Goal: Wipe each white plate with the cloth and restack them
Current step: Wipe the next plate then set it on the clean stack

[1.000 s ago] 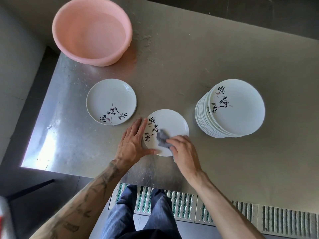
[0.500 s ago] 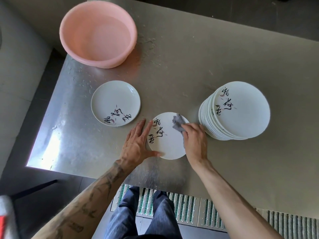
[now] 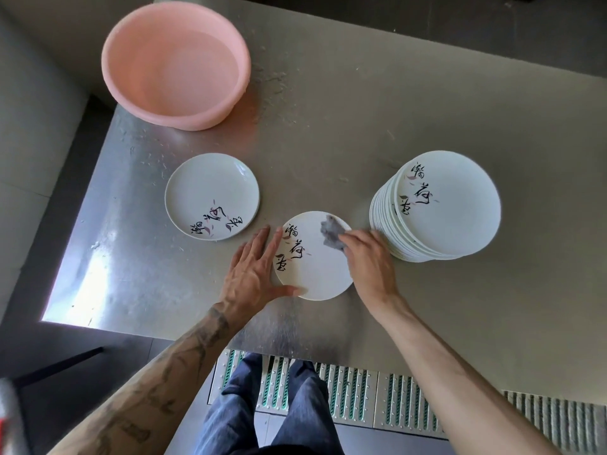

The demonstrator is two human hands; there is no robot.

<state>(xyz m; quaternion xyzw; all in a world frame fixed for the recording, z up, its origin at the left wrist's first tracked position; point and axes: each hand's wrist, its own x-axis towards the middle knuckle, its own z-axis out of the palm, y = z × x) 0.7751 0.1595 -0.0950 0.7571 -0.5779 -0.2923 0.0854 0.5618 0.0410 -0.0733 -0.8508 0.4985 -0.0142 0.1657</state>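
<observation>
We stand at a steel table (image 3: pixel 361 126) where a white plate (image 3: pixel 312 270) with black brush lettering lies flat near the front edge. Our left hand (image 3: pixel 251 274) is spread flat with straight fingers against the plate's left rim, the thumb touching its near edge. Our right hand (image 3: pixel 368 261) grips a crumpled grey cloth (image 3: pixel 331 233), fingers curled over it, and presses it on the plate's far right part. Just beside that hand, to the right, rises a tall stack of matching plates (image 3: pixel 450 205), leaning a little. A single plate (image 3: pixel 210 188) lies apart to the left. A pink basin (image 3: pixel 174 60) sits at the far left corner. Below the table edge, blue trousers (image 3: pixel 262 405) stand over a floor grate (image 3: pixel 348 392).
</observation>
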